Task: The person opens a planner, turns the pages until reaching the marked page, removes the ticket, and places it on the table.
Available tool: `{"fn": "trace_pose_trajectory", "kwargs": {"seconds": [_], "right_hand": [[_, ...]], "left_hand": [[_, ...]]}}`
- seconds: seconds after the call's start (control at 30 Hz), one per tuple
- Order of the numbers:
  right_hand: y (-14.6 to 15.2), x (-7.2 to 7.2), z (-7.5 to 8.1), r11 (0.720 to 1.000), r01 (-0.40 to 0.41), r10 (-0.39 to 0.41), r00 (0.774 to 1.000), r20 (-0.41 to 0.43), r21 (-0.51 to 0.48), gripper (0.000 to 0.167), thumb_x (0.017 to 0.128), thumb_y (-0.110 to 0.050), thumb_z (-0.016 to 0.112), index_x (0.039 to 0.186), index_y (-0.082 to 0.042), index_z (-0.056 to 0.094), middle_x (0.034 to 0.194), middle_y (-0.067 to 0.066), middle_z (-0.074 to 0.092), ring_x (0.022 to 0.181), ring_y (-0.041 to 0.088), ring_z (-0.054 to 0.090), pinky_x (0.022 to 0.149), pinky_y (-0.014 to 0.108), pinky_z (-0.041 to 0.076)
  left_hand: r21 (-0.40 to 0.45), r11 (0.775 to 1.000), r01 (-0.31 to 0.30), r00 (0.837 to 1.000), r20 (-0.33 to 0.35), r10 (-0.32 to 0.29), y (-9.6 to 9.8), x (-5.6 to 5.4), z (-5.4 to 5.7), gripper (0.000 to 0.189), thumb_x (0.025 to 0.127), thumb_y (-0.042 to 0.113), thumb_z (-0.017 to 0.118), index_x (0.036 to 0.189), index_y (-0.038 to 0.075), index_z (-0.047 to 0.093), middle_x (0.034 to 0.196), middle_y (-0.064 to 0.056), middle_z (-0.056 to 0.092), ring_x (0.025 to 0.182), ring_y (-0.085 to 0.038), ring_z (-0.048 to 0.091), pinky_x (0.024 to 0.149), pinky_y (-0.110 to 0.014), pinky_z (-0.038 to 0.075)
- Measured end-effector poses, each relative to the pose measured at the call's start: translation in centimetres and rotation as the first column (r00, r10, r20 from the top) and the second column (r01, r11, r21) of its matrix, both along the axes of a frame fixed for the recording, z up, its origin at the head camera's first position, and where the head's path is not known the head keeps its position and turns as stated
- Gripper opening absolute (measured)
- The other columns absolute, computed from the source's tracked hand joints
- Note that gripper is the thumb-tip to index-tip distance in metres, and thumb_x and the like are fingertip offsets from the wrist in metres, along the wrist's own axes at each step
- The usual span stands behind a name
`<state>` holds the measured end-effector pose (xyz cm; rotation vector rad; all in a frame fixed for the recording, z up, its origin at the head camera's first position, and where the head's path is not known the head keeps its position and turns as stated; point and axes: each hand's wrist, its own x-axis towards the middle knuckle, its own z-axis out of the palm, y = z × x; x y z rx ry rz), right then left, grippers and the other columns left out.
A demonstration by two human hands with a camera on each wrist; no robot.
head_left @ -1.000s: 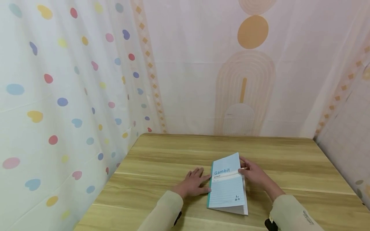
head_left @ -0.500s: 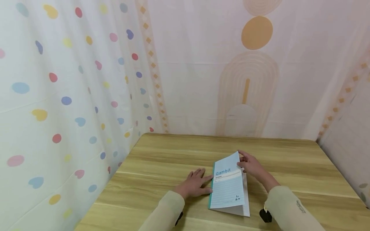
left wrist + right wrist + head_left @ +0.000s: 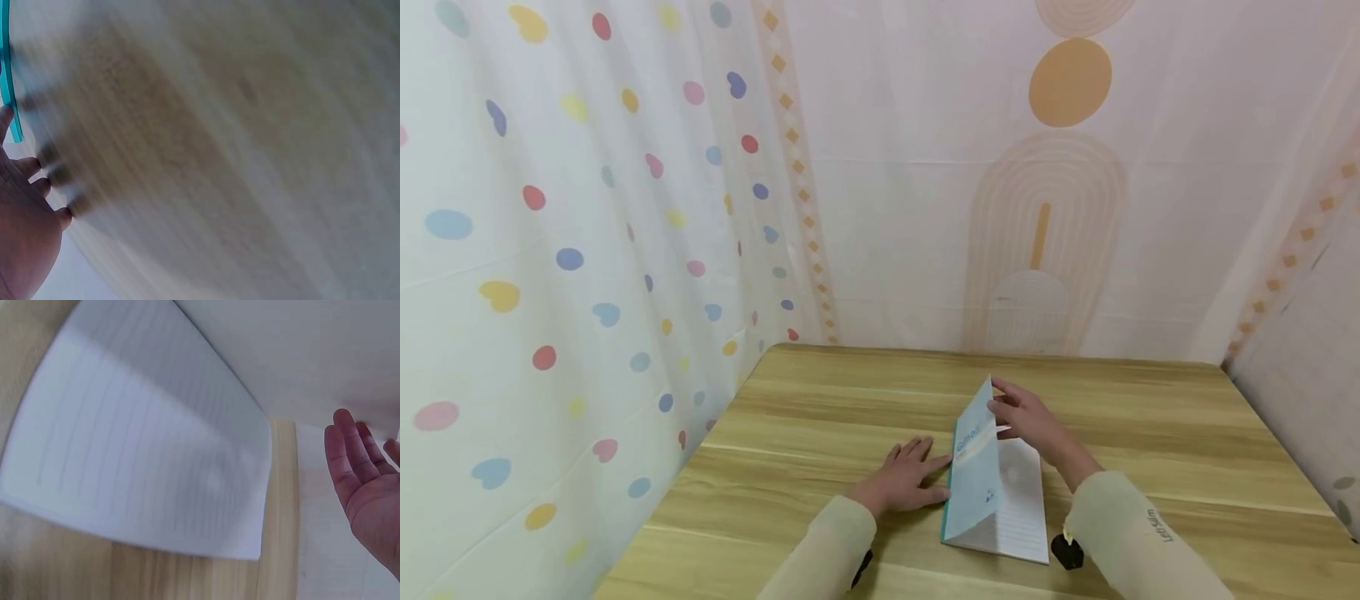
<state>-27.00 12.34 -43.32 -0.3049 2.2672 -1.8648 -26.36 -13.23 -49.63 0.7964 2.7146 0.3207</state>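
A pale blue notebook [image 3: 976, 479] with "Gambit" on its cover lies on the wooden table, its teal spine [image 3: 6, 75] toward my left hand. The cover stands steeply raised, showing the white lined page [image 3: 137, 444] beneath. Spread flat on the table, my left hand [image 3: 902, 482] touches the spine with thumb and index finger. My right hand [image 3: 1030, 423] holds the cover's free edge near its top corner, thumb at the outer face and fingers behind. In the right wrist view, its extended fingers [image 3: 353, 447] lie against the cover's inner side.
The wooden table [image 3: 820, 392] reaches back to a pale patterned curtain [image 3: 887, 250]. A dotted white curtain [image 3: 587, 292] hangs along the left side. A black object [image 3: 1066, 552] shows under the right sleeve.
My right hand has moved up and left, swinging the notebook's cover from slightly raised to steeply raised and baring more of the lined page. The left hand stays at the spine.
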Motion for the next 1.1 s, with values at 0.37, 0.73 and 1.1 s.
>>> {"fn": "trace_pose_trajectory", "kwargs": {"seconds": [0.37, 0.73, 1.1], "right_hand": [[-3.1, 0.9, -1.6, 0.998, 0.023, -0.022, 1.0, 0.018, -0.057, 0.062, 0.108, -0.038, 0.041, 0.152, 0.005, 0.032, 0.138, 0.03, 0.05, 0.112, 0.037, 0.063, 0.089, 0.046, 0.054], [-5.4, 1.3, -2.9, 1.0, -0.021, 0.023, 0.998, -0.056, 0.02, 0.054, 0.106, -0.031, 0.049, 0.15, -0.001, 0.04, 0.141, 0.027, 0.05, 0.111, 0.035, 0.064, 0.087, 0.047, 0.054], [-6.9, 2.3, -4.3, 0.952, -0.044, 0.102, 0.979, -0.178, 0.304, 0.058, 0.095, -0.03, 0.068, 0.144, -0.005, 0.051, 0.14, 0.02, 0.053, 0.117, 0.036, 0.06, 0.091, 0.049, 0.051]], "left_hand": [[0.1, 0.995, -0.019, 1.0, -0.01, 0.02, -0.6, 0.2, 0.3, 0.066, 0.097, 0.056, 0.053, 0.153, 0.024, 0.041, 0.161, -0.015, 0.025, 0.15, -0.033, 0.016, 0.119, -0.053, 0.012], [0.393, 0.917, -0.073, 0.994, -0.051, 0.101, -1.8, -1.5, 3.6, 0.055, 0.107, 0.041, 0.039, 0.153, 0.011, 0.04, 0.157, -0.026, 0.027, 0.144, -0.045, 0.023, 0.112, -0.065, 0.021], [0.486, 0.869, -0.096, 0.994, -0.007, 0.114, -3.0, -2.6, 7.6, 0.063, 0.101, 0.047, 0.051, 0.156, 0.019, 0.035, 0.162, -0.018, 0.018, 0.148, -0.04, 0.014, 0.111, -0.064, 0.026]]}}
